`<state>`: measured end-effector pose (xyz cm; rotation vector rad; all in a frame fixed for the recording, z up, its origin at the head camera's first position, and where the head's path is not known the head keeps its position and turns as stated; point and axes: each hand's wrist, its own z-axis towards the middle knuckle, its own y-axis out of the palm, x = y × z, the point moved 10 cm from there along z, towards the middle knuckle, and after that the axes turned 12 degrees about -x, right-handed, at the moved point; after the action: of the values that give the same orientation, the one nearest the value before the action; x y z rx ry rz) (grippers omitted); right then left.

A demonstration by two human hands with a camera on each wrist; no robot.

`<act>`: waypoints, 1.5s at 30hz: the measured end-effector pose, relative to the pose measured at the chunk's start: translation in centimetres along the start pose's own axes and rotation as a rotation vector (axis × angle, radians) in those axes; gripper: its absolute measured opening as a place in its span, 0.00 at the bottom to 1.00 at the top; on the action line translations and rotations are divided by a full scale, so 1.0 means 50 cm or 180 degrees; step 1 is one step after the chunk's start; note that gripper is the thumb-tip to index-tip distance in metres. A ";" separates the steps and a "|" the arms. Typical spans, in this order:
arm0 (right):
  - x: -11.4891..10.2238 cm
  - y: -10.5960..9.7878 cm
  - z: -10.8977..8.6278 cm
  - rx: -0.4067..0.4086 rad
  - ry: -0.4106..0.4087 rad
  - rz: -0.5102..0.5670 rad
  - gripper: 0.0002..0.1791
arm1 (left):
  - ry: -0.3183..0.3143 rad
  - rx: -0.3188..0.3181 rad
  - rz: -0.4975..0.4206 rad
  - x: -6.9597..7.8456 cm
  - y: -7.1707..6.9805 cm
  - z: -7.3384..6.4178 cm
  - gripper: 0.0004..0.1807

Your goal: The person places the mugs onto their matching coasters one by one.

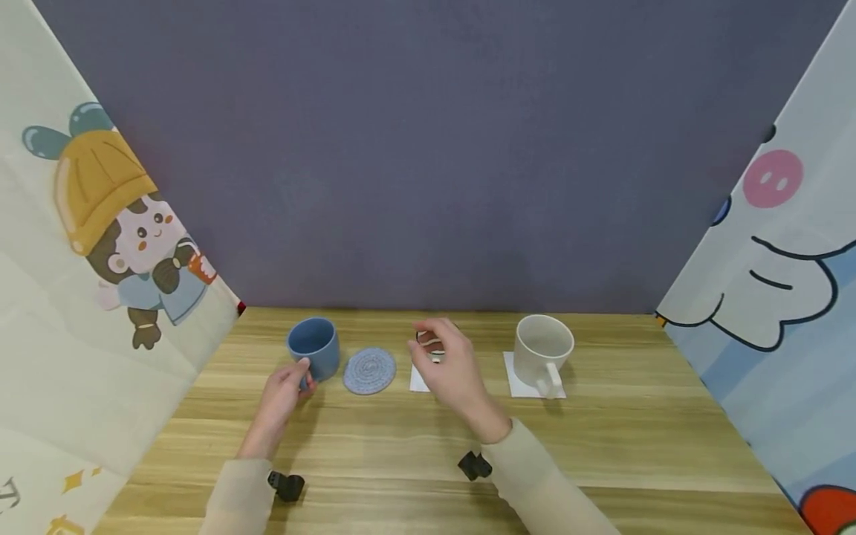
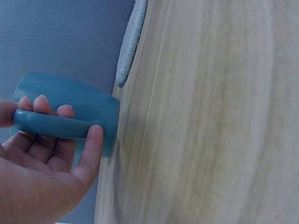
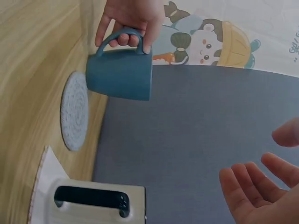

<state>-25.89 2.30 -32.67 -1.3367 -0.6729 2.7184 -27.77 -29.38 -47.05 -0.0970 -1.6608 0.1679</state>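
Note:
My left hand [image 1: 277,401] grips the handle [image 2: 56,125] of a blue mug [image 3: 119,77] at the left of the table. The mug stands upright; whether its base touches the wood I cannot tell. Just right of it lies a round grey-blue woven coaster [image 1: 370,371]. My right hand [image 1: 458,371], fingers loosely bent and holding nothing, hovers above a white mug with a dark handle [image 3: 105,213]. In the head view the hand hides most of that mug. It stands on a white square coaster [image 1: 417,380].
Farther right, a cream mug [image 1: 531,357] stands on another white square coaster [image 1: 518,388], its handle toward me. A grey-purple panel [image 1: 428,163] rises behind the wooden table [image 1: 388,461]. Printed cloths hang on the left [image 1: 40,312] and right [image 1: 809,297].

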 end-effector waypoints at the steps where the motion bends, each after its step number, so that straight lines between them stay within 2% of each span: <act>1: 0.001 0.004 0.001 0.0007 -0.0018 0.0000 0.13 | 0.0009 0.0009 -0.0004 0.000 0.000 0.001 0.24; 10: 0.010 0.037 0.009 0.0093 0.0000 0.0030 0.13 | -0.0037 -0.0011 0.0064 0.001 -0.002 -0.001 0.25; 18: 0.029 0.081 0.014 -0.0037 0.0300 0.0187 0.14 | -0.0025 -0.0008 0.0029 0.000 -0.002 -0.003 0.25; 26: 0.069 0.130 0.014 -0.0316 0.0727 -0.0025 0.14 | 0.0001 0.0019 0.0030 0.004 -0.001 -0.006 0.25; 35: 0.092 0.161 0.025 -0.0370 0.0790 -0.0186 0.14 | 0.0067 0.0055 -0.0007 0.005 0.000 -0.004 0.24; 45: 0.151 0.194 0.029 -0.0595 0.1177 -0.0501 0.17 | 0.0046 0.0070 -0.0047 0.000 0.001 -0.003 0.24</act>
<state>-30.24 -5.32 -41.35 -1.6850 -0.9613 2.2455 -27.60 -29.31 -47.03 -0.0691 -1.6445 0.1740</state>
